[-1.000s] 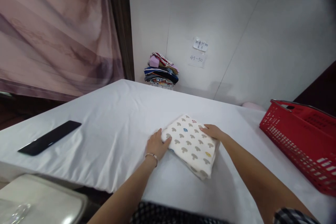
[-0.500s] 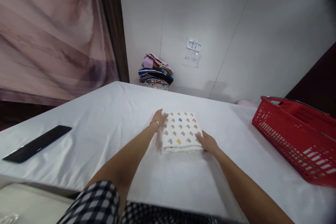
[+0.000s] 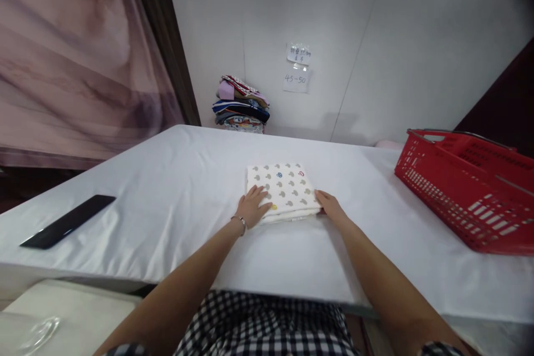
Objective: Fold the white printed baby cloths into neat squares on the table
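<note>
A folded white cloth point(image 3: 283, 188) printed with small grey shapes lies flat in the middle of the white-covered table point(image 3: 175, 189). My left hand point(image 3: 252, 207), a thin bracelet at its wrist, rests with fingers spread on the cloth's near left corner. At the cloth's near right corner my right hand point(image 3: 329, 206) lies flat, fingers stretched against the edge. Neither hand lifts the cloth.
A red plastic basket point(image 3: 467, 189) stands on the table at the right. A long black flat object point(image 3: 69, 227) lies at the left edge. A pile of folded clothes point(image 3: 242, 104) sits at the far side against the wall, under paper notes point(image 3: 297, 69). A pink curtain point(image 3: 75, 61) hangs left.
The cloth has been turned square and slid away from me toward the table's middle. My left hand came back from its far left corner to the near left corner.
</note>
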A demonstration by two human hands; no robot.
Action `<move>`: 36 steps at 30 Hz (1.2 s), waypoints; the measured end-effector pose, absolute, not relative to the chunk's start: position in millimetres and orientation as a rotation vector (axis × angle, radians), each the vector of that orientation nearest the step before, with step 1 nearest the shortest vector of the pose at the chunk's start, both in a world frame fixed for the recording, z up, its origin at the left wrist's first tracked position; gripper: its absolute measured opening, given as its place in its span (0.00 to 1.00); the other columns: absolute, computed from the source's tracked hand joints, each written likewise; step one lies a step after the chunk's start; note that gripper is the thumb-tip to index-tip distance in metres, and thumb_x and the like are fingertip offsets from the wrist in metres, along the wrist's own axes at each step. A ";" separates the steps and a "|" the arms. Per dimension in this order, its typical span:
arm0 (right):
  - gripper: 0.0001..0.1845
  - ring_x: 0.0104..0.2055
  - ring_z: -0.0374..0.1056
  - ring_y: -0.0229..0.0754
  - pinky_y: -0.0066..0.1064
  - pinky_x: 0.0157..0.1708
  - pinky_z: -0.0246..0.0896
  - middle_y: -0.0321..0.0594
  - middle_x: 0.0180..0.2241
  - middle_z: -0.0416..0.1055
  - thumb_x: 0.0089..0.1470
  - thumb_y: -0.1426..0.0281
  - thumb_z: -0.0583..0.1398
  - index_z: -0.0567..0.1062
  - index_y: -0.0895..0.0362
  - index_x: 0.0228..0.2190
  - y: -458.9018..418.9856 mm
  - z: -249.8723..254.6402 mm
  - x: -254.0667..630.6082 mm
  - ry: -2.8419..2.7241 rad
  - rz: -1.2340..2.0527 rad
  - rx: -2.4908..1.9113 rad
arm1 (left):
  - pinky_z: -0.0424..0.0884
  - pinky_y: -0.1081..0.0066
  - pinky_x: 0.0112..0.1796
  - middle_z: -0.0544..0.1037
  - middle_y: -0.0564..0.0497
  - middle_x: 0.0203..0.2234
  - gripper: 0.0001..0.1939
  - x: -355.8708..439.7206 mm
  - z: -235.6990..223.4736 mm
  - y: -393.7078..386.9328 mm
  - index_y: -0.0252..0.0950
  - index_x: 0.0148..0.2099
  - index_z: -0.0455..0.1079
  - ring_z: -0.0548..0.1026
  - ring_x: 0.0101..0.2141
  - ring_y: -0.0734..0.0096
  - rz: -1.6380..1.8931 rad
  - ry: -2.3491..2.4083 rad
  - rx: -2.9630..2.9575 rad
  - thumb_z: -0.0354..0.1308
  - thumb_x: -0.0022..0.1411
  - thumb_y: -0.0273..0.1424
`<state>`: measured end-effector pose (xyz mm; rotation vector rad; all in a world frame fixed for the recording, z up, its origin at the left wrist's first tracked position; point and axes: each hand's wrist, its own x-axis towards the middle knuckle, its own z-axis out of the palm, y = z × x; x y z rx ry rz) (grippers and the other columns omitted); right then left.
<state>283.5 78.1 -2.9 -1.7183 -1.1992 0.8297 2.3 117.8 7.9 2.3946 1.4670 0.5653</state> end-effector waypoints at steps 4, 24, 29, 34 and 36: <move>0.25 0.26 0.67 0.39 0.27 0.18 0.60 0.42 0.32 0.71 0.47 0.50 0.53 0.71 0.57 0.35 57.1 -11.3 288.8 -0.889 0.781 -1.521 | 0.49 0.50 0.55 0.64 0.49 0.55 0.20 6.0 14.4 101.6 0.43 0.52 0.64 0.53 0.58 0.60 0.715 1.450 2.468 0.47 0.61 0.43; 0.18 0.53 0.58 0.44 0.41 0.53 0.52 0.40 0.47 0.67 0.56 0.67 0.48 0.72 0.51 0.43 37.8 3.0 271.3 -1.780 0.043 -1.554 | 0.63 0.60 0.43 0.75 0.48 0.37 0.13 20.1 27.1 76.5 0.41 0.43 0.72 0.69 0.40 0.63 0.891 1.310 2.765 0.47 0.61 0.30; 0.17 0.53 0.57 0.44 0.42 0.53 0.51 0.40 0.46 0.69 0.57 0.68 0.47 0.73 0.52 0.42 31.7 1.4 272.9 -1.891 -0.053 -1.459 | 0.62 0.60 0.43 0.74 0.48 0.37 0.13 10.0 21.3 71.0 0.42 0.44 0.71 0.69 0.39 0.64 0.906 1.281 2.808 0.46 0.62 0.30; 0.17 0.53 0.57 0.45 0.42 0.53 0.50 0.40 0.46 0.69 0.52 0.71 0.51 0.73 0.53 0.41 28.7 -0.6 273.3 -2.034 -0.037 -1.471 | 0.62 0.60 0.43 0.73 0.47 0.38 0.14 2.9 15.1 69.2 0.41 0.47 0.69 0.68 0.41 0.63 0.798 1.178 2.856 0.49 0.61 0.36; 0.18 0.54 0.56 0.46 0.43 0.53 0.49 0.40 0.47 0.67 0.50 0.71 0.52 0.72 0.53 0.43 28.0 0.7 272.9 -2.055 -0.043 -1.491 | 0.62 0.60 0.43 0.73 0.47 0.39 0.15 2.4 15.6 70.6 0.41 0.48 0.68 0.68 0.41 0.62 0.765 1.160 2.886 0.51 0.60 0.38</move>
